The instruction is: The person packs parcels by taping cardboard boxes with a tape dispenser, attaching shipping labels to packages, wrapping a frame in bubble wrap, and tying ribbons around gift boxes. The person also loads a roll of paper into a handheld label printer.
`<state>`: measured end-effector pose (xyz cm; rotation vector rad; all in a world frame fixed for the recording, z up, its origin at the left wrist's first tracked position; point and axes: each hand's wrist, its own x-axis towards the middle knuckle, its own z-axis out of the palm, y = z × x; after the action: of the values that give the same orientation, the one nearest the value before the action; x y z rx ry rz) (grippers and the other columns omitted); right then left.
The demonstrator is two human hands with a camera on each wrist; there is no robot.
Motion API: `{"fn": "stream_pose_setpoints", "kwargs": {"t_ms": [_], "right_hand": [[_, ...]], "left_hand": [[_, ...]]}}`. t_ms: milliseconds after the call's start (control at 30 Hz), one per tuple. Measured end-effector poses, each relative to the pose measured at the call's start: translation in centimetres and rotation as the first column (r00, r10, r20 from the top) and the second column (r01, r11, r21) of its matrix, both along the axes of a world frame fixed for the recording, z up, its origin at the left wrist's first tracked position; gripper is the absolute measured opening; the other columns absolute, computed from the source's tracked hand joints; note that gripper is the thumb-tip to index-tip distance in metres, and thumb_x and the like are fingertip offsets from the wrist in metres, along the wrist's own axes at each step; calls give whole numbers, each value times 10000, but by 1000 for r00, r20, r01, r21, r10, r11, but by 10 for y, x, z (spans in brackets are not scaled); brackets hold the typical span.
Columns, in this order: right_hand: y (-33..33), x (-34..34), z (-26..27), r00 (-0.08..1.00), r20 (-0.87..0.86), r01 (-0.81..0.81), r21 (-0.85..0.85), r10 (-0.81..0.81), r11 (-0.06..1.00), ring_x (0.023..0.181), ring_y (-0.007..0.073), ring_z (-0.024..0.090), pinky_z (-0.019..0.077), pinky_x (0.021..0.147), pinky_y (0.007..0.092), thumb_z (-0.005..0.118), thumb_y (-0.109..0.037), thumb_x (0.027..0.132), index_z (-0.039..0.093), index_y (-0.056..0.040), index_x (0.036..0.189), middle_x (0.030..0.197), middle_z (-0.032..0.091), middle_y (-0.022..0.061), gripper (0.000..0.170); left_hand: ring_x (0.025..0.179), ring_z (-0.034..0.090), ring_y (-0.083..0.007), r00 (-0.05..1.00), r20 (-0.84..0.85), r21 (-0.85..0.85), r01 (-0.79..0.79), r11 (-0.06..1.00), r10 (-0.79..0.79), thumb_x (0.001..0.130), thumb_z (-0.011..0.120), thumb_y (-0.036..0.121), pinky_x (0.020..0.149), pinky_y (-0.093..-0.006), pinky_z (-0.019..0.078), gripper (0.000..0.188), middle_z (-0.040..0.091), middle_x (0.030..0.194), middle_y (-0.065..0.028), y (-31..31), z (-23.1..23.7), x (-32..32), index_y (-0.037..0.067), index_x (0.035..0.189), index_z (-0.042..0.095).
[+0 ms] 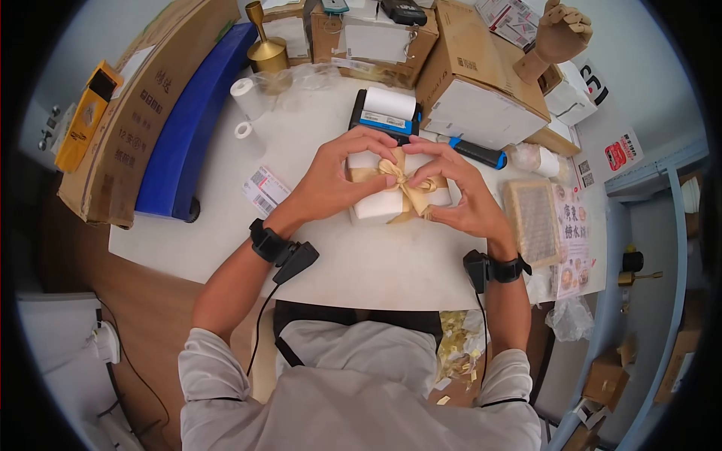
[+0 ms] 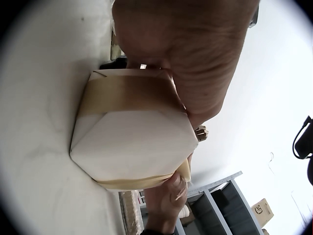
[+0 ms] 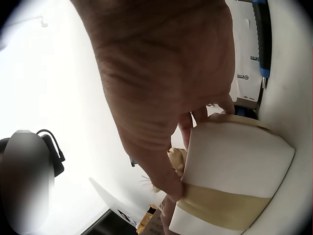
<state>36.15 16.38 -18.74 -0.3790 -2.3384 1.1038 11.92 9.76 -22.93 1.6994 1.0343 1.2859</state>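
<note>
A white-wrapped box [image 1: 370, 209] sits on the white table, tied with a gold ribbon [image 2: 129, 93] that runs round its sides. On top is a ribbon bow [image 1: 414, 197]. My left hand [image 1: 335, 171] curls over the box from the left, its thumb and forefinger holding the left loop of the bow. From the other side my right hand [image 1: 470, 192] arches over the bow, thumb low at the ribbon's right tail and forefinger near the knot. In the right wrist view, that thumb lies at the box's [image 3: 234, 161] upper edge, against the ribbon.
Behind the box stands a label printer [image 1: 385, 113], with a blue-and-black cutter [image 1: 479, 152] to its right. A woven tray [image 1: 532, 222] lies at the right, a printed label [image 1: 265, 190] at the left. Paper rolls [image 1: 246, 98] and cardboard boxes [image 1: 481, 68] line the back.
</note>
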Motion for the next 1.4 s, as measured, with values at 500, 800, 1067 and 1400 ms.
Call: {"fn": "stream_pose_setpoints", "kwargs": {"t_ms": [500,800,1067,1400], "right_hand": [[2,34,-1,738,-617,31,-375,-274,927,1155,204,557,394,1044,374,666,-115,946,627,-46,1012,1147,625,86,102],[34,3,-3,868,-168,401,-321,-468,858,1031,114,609,458,904,280,681,-279,968,641,-11,1173,1075,676,54,340],[15,12,-19,994,71,99,-245,-84,964,1262,234,513,333,1152,412,962,-396,543,248,-121,1589,1367,548,114,1297],[20,20,-9,992,128,25,-150,-6,988,1224,290,528,378,1085,410,885,-347,588,303,-145,1569,1317,541,132,1158]], "left_hand": [[1226,560,-228,995,5,-140,97,985,-98,738,858,110,1069,-351,406,362,601,1323,-130,0,4,3,47,1068,724],[1225,563,-241,999,-45,18,26,999,-25,781,825,123,1077,-392,411,275,606,1339,-160,-1,6,1,34,1029,744],[1071,646,-225,991,132,-139,-19,990,38,978,650,133,994,-373,483,157,702,1131,-155,-2,5,1,-16,995,697],[855,641,-130,799,472,-15,-415,910,372,1015,609,194,826,-285,513,180,696,944,-81,10,15,-48,17,985,621]]}}
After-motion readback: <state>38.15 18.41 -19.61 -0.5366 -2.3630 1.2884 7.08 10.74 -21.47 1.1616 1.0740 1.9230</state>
